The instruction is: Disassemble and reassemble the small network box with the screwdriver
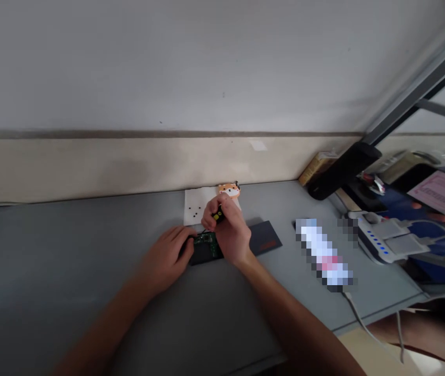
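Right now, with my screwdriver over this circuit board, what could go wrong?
The screwdriver in your right hand angles toward the exposed green circuit board, so a slip might scratch it. The small dark pieces, possibly screws, sit on the white paper close to that hand; a bump could scatter them.

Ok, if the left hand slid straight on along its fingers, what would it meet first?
The left hand would likely meet the green circuit board in the dark rectangular casing first, perhaps touching it now.
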Tool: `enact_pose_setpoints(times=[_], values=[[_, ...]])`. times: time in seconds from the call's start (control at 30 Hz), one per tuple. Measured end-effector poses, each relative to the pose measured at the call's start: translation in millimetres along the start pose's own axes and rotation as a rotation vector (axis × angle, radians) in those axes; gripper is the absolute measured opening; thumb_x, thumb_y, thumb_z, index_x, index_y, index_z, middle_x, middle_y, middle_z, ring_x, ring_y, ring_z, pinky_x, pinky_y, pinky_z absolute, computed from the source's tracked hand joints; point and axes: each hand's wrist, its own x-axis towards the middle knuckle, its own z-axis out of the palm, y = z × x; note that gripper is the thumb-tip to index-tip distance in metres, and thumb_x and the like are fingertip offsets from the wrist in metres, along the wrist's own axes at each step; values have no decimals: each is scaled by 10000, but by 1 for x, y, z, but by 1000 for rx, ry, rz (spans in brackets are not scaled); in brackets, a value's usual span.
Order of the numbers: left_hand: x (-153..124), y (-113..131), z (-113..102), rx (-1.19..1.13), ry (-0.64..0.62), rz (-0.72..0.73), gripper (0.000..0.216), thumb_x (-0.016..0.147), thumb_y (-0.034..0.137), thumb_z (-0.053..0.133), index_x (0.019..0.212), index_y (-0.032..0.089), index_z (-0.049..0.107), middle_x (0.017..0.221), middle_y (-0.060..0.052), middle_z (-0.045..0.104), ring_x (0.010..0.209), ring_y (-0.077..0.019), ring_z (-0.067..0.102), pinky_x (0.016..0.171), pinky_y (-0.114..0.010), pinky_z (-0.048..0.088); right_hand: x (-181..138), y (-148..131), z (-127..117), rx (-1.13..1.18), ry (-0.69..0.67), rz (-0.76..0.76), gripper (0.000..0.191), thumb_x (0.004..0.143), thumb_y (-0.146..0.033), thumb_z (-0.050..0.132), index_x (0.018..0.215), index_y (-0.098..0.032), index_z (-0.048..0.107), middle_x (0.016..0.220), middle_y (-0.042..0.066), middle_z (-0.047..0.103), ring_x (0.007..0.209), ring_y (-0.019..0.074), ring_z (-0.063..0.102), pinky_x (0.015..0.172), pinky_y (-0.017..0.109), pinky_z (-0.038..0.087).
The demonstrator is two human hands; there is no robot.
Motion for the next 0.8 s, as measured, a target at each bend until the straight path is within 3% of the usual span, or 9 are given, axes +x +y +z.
enact_pose_setpoints(times=[0.23, 0.8], values=[[-1, -5, 3, 35, 19, 33, 259, 988, 279, 365, 1029, 220, 614, 958, -71, 706, 922, -263, 680, 843, -432, 562, -2, 0, 0, -117, -16, -63, 298, 948, -439, 599, 765, -211, 536, 654, -32, 444, 568, 111, 376, 564, 302, 250], [-4, -1, 3, 83, 30, 35, 203, 994, 182, 371, 1022, 218, 569, 956, -55, 680, 951, -235, 664, 895, -412, 549, 1, -2, 6, -67, 21, -6, 348, 850, -479, 705, 717, -210, 530, 695, -40, 408, 542, 83, 375, 541, 276, 293]])
